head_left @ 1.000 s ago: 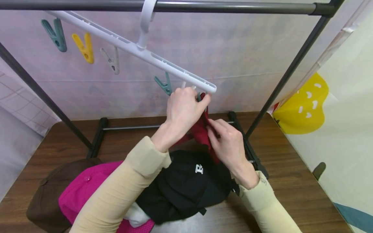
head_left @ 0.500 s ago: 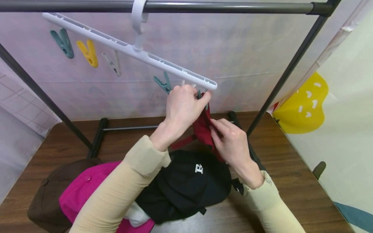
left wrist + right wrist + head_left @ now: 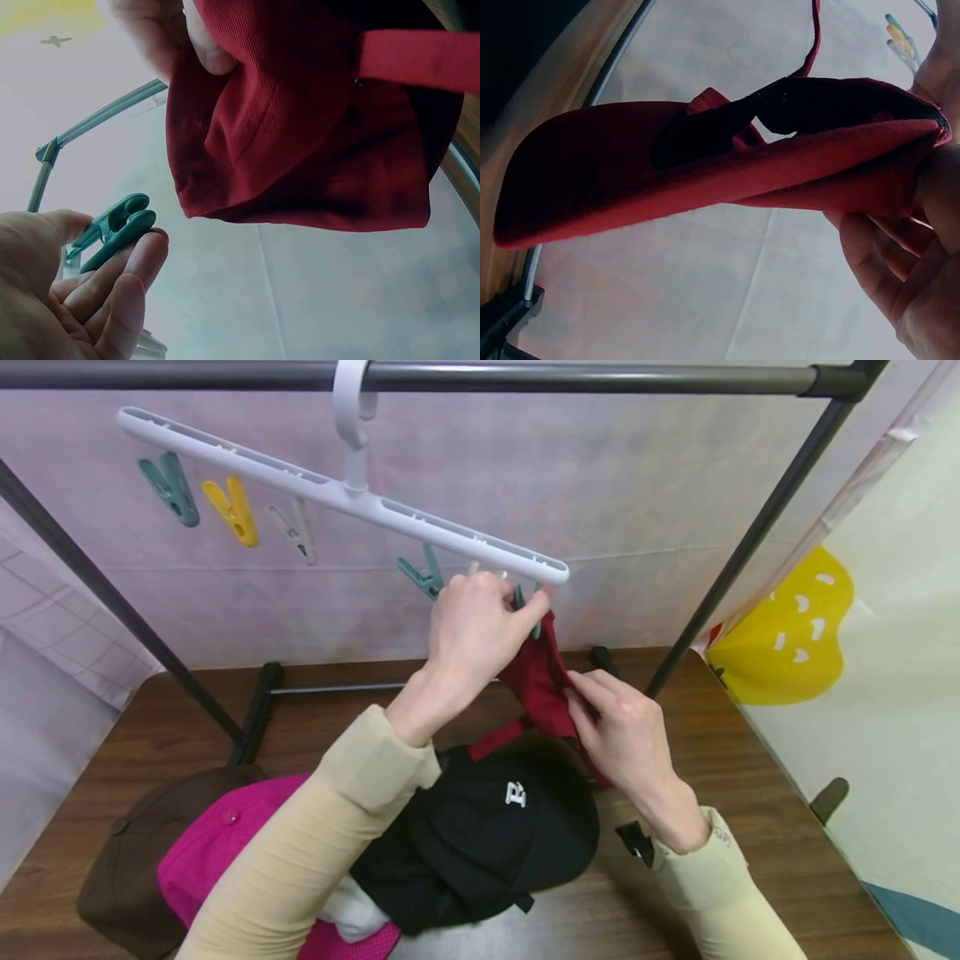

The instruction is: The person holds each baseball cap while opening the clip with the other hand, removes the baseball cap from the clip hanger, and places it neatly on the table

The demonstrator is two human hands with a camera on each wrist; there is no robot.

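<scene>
Soft, light red cap (image 3: 542,681), raised just under the white hanger (image 3: 337,497): right hand (image 3: 626,739) pinches its limp edge, best gripped there; left hand (image 3: 472,631) squeezes the green clip (image 3: 112,229).

black cap (image 3: 498,835): one small white letter on the front, it looks like a "B"
other things: no words to read

Counted in the head view: 4 caps, namely 1 red cap (image 3: 542,681), 1 black cap (image 3: 487,827), 1 pink cap (image 3: 213,856) and 1 brown cap (image 3: 123,868). Counted 1 white clip hanger (image 3: 337,497) with 5 visible clothespins: 3 teal, 1 yellow, 1 white. Seen 2 hands.
</scene>
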